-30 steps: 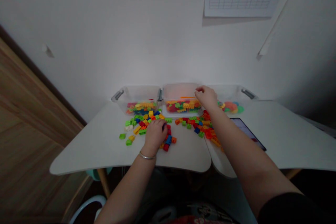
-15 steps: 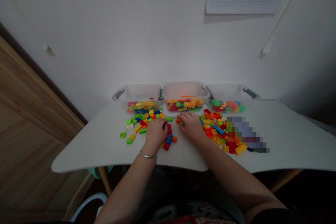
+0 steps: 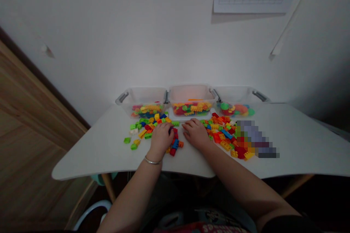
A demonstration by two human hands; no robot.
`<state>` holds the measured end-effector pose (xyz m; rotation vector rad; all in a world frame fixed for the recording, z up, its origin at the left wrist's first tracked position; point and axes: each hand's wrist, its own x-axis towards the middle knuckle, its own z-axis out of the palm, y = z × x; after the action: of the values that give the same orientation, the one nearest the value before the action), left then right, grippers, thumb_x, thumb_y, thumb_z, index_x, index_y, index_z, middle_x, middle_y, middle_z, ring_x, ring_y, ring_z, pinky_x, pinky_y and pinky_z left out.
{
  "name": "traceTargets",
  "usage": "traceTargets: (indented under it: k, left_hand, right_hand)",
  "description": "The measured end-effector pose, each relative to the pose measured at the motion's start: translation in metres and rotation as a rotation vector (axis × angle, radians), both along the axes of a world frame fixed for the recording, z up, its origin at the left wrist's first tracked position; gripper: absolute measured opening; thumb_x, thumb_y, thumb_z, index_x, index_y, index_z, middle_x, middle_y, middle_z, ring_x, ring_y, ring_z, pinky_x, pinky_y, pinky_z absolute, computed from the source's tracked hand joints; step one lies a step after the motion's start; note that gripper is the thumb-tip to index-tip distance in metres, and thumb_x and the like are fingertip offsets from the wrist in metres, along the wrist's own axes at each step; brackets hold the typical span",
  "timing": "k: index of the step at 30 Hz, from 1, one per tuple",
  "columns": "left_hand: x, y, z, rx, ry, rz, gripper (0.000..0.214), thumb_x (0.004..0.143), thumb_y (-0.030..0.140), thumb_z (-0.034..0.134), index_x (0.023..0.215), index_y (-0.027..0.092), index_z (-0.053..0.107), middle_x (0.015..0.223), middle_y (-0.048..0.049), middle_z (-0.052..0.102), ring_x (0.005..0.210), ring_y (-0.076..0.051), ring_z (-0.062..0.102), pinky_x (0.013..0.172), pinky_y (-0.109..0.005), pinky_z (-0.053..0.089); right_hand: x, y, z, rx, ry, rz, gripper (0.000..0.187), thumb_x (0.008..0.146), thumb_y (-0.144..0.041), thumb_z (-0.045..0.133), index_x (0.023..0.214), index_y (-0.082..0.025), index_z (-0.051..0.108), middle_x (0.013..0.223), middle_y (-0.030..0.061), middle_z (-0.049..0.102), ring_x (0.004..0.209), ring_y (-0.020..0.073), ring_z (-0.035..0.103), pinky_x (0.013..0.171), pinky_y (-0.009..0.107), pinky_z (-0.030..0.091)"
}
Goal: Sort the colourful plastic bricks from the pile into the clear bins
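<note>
Although a white wall (image 3: pixel 109 43) fills most of the view, the work sits low on a white table (image 3: pixel 90 158) with rounded corners, beside a wooden panel (image 3: pixel 32 127). Along the table's far edge stand three clear plastic bins with grey clips. The left bin (image 3: pixel 142 94) and middle bin (image 3: pixel 191 94) hold colourful interlocking bricks, while the right bin (image 3: pixel 235 94) holds rounder coloured pieces. In front of them lie two loose scatters of red, orange, yellow, green and blue plastic bricks: the left scatter (image 3: pixel 144 130) and the right scatter (image 3: pixel 222 135). A blurred patch (image 3: pixel 255 140) covers part of the tabletop and the right scatter's edge. The left hand (image 3: pixel 162 139) is curled over the left scatter, just beside a small cluster of red and blue bricks (image 3: pixel 174 144); whether it grips a brick cannot be told. The right hand (image 3: pixel 195 134) lies palm down and relaxed, fingers extended, just beside the right scatter. A thin silver bangle (image 3: pixel 152 161) circles the left wrist.
</note>
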<state>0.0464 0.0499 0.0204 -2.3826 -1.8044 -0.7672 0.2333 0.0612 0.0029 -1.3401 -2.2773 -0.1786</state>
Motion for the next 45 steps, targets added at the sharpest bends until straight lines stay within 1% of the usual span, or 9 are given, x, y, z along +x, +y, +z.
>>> traceTargets:
  k: [4, 10, 21, 26, 30, 34, 39, 42, 45]
  left_hand:
    - [0.001, -0.001, 0.001, -0.007, -0.001, 0.009, 0.025, 0.088, 0.021, 0.05, 0.105, 0.02, 0.069, 0.11, -0.0067, 0.071, 0.104, -0.024, 0.061, 0.096, -0.04, 0.048]
    - [0.0, -0.001, 0.002, -0.01, 0.002, 0.006, 0.025, 0.088, 0.022, 0.05, 0.104, 0.02, 0.069, 0.109, -0.0066, 0.071, 0.104, -0.024, 0.061, 0.096, -0.04, 0.048]
    - [0.0, -0.001, 0.002, -0.011, 0.019, 0.009, 0.025, 0.088, 0.022, 0.05, 0.104, 0.02, 0.069, 0.108, -0.0065, 0.071, 0.103, -0.024, 0.061, 0.095, -0.039, 0.048]
    - [-0.001, -0.001, 0.001, -0.007, -0.003, -0.003, 0.026, 0.088, 0.021, 0.05, 0.106, 0.019, 0.069, 0.11, -0.0071, 0.071, 0.104, -0.025, 0.061, 0.097, -0.04, 0.048]
    - [-0.001, -0.002, 0.002, -0.01, -0.001, 0.001, 0.025, 0.088, 0.021, 0.051, 0.105, 0.019, 0.069, 0.109, -0.0073, 0.071, 0.104, -0.025, 0.061, 0.096, -0.04, 0.048]
    - [-0.002, -0.002, 0.003, -0.017, -0.004, -0.004, 0.025, 0.088, 0.021, 0.051, 0.105, 0.019, 0.069, 0.108, -0.0075, 0.071, 0.103, -0.024, 0.061, 0.095, -0.04, 0.048]
    - [-0.002, -0.002, 0.004, -0.03, 0.001, 0.005, 0.025, 0.088, 0.021, 0.05, 0.105, 0.019, 0.069, 0.11, -0.0076, 0.071, 0.104, -0.024, 0.061, 0.095, -0.04, 0.048]
    - [-0.002, -0.002, 0.003, -0.025, -0.002, -0.003, 0.025, 0.089, 0.021, 0.049, 0.105, 0.018, 0.069, 0.11, -0.0074, 0.071, 0.105, -0.025, 0.061, 0.096, -0.04, 0.048]
    - [-0.003, 0.001, 0.0, -0.016, -0.005, -0.014, 0.025, 0.088, 0.021, 0.05, 0.106, 0.018, 0.068, 0.109, -0.0069, 0.071, 0.105, -0.025, 0.062, 0.096, -0.04, 0.048]
  right_hand:
    - [0.002, -0.001, 0.002, 0.0, 0.011, 0.007, 0.021, 0.089, -0.022, 0.055, 0.102, -0.022, 0.071, 0.104, 0.0078, 0.07, 0.103, 0.0251, 0.054, 0.094, 0.041, 0.045]
    - [0.004, -0.001, 0.001, -0.002, 0.021, -0.011, 0.014, 0.087, -0.02, 0.058, 0.094, -0.022, 0.07, 0.099, 0.0064, 0.07, 0.102, 0.0248, 0.054, 0.093, 0.039, 0.043]
    - [0.004, -0.005, 0.003, -0.04, 0.03, -0.066, 0.018, 0.086, -0.022, 0.056, 0.095, -0.021, 0.071, 0.097, 0.0082, 0.07, 0.101, 0.0263, 0.056, 0.091, 0.04, 0.043]
    - [0.006, -0.004, 0.005, -0.029, 0.114, 0.008, 0.02, 0.084, -0.02, 0.058, 0.1, -0.021, 0.071, 0.097, 0.0071, 0.072, 0.1, 0.0263, 0.059, 0.093, 0.041, 0.044]
    - [0.011, 0.001, 0.024, 0.099, 0.3, 0.05, 0.023, 0.086, -0.022, 0.056, 0.106, -0.022, 0.068, 0.103, 0.008, 0.071, 0.1, 0.0249, 0.061, 0.092, 0.04, 0.047]
    - [0.025, 0.01, 0.062, 0.286, 0.457, 0.042, 0.019, 0.087, -0.026, 0.054, 0.101, -0.021, 0.065, 0.102, 0.0089, 0.07, 0.1, 0.024, 0.061, 0.093, 0.04, 0.047]
    - [0.048, 0.03, 0.108, 0.413, 0.586, -0.076, 0.019, 0.085, -0.029, 0.055, 0.1, -0.02, 0.061, 0.098, 0.0088, 0.066, 0.092, 0.0221, 0.06, 0.088, 0.04, 0.049]
    - [0.059, 0.051, 0.118, 0.432, 0.639, -0.111, 0.021, 0.085, -0.029, 0.053, 0.103, -0.02, 0.057, 0.099, 0.0084, 0.063, 0.091, 0.0207, 0.06, 0.087, 0.039, 0.05]
    - [0.066, 0.074, 0.114, 0.4, 0.671, -0.106, 0.018, 0.082, -0.026, 0.054, 0.098, -0.02, 0.055, 0.098, 0.0081, 0.062, 0.089, 0.0203, 0.06, 0.085, 0.039, 0.051]
